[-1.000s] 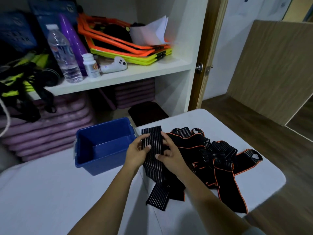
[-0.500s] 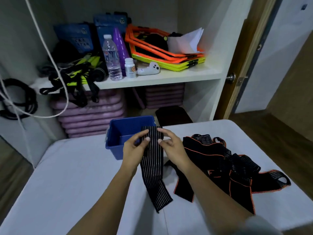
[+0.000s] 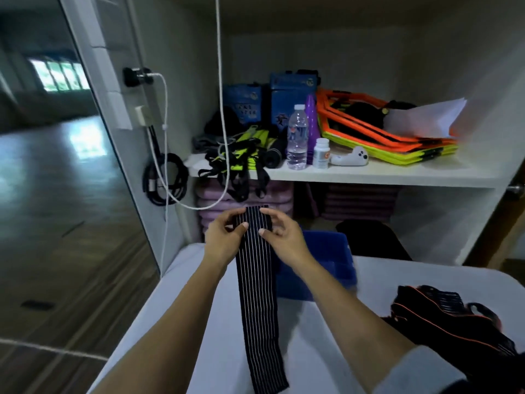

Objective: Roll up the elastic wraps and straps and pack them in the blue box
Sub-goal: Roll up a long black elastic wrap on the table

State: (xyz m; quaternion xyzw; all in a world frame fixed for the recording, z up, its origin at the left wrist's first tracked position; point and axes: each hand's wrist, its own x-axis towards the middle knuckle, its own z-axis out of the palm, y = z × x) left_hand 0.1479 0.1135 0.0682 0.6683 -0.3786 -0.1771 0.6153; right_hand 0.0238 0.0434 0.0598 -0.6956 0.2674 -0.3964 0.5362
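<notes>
Item, as I see it: one elastic wrap, a long flat black band ribbed with thin pale stripes, hanging from the fingers down onto the white desk. Behind the right hand, partly hidden by its wrist, is the blue box of hard plastic, and orange-edged black straps lie heaped well to that hand's right. The left hand and right hand each pinch the wrap's top end, thumbs in front.

- The box sits at the table's far edge.
- The strap pile lies by its right edge.
- The elastic wrap hangs before the box's left end.
</notes>
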